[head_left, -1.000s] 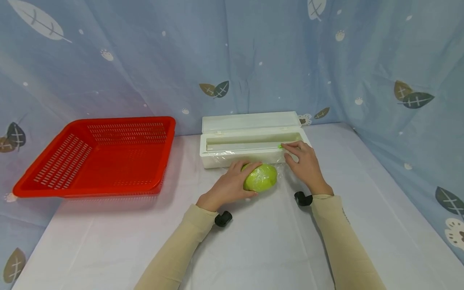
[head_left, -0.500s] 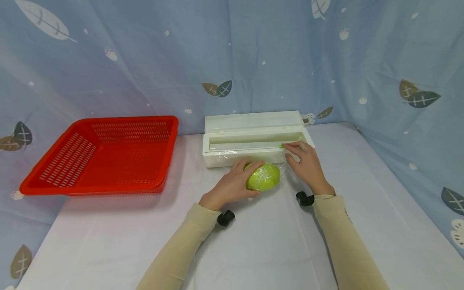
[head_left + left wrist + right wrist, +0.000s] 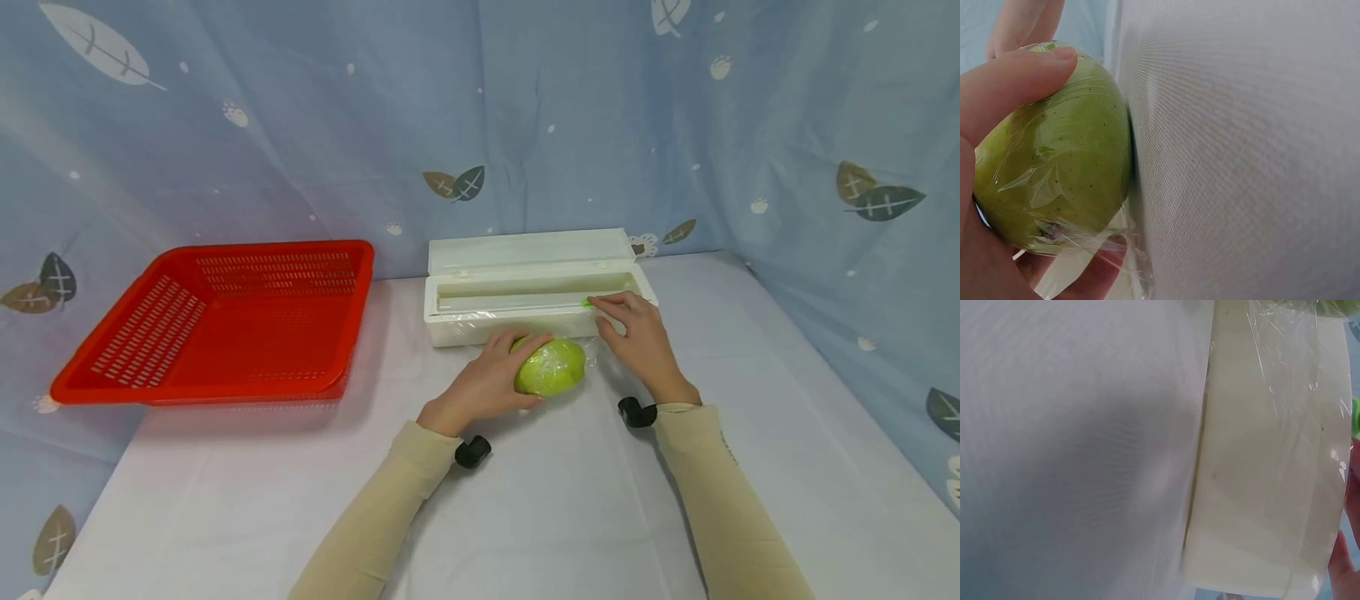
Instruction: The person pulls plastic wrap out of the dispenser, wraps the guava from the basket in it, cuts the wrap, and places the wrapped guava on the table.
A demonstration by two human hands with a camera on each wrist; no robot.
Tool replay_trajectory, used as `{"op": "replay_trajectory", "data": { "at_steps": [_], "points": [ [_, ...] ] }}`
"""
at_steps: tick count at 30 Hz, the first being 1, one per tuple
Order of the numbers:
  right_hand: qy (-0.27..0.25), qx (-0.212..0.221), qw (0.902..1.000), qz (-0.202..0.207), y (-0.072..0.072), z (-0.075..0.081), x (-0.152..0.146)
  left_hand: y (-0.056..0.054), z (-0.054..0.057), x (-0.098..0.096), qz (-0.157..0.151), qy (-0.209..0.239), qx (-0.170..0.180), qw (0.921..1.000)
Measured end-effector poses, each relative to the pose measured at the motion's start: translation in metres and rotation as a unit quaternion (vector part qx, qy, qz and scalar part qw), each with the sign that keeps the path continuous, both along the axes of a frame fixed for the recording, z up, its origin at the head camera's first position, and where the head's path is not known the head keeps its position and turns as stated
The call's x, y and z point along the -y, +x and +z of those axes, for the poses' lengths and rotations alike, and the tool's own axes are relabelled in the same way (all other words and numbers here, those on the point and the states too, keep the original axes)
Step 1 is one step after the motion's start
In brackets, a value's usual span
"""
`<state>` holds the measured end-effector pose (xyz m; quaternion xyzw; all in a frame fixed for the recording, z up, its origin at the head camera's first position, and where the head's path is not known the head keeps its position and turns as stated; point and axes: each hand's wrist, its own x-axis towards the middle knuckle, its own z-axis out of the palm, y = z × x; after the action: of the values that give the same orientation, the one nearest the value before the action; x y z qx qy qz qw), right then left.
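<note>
A speckled green fruit [image 3: 551, 367], wrapped in clear cling film [image 3: 1041, 181], rests on the white tablecloth in front of the dispenser. My left hand [image 3: 487, 385] grips it from the left, thumb on the near side and fingers on the far side. Film stretches from the fruit over the front of a white cling film dispenser [image 3: 517, 327], whose lid [image 3: 531, 252] stands open. At the dispenser's right end, the fingertips of my right hand [image 3: 643, 343] touch a small green slider [image 3: 587, 302]. The right thumb sits lower, apart from the slider, near the dispenser's front.
To the left stands a red perforated plastic basket [image 3: 270, 392]. A blue curtain with leaf prints [image 3: 337, 125] hangs behind the table [image 3: 555, 517]. Black wrist cameras [image 3: 473, 452] hang under both wrists.
The head view has shifted slightly, so everything appears a little farther right. Both hands, the fruit and the dispenser keep their places relative to each other.
</note>
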<state>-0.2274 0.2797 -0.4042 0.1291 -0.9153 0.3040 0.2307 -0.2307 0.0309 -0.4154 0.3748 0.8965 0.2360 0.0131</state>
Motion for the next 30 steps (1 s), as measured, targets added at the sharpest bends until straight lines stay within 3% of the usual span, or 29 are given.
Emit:
{"op": "replay_trajectory", "data": {
  "at_steps": [15,30],
  "points": [
    [0.008,0.001,1.0000,-0.001,0.0015,-0.0043,0.0040,0.0025,-0.0043,0.0026,0.002,0.002,-0.006,1.0000],
    [0.021,-0.017,0.9996,0.008,0.0012,-0.0001,0.0073,0.0027,-0.0007,0.0002,0.003,0.001,-0.008,1.0000]
  ]
}}
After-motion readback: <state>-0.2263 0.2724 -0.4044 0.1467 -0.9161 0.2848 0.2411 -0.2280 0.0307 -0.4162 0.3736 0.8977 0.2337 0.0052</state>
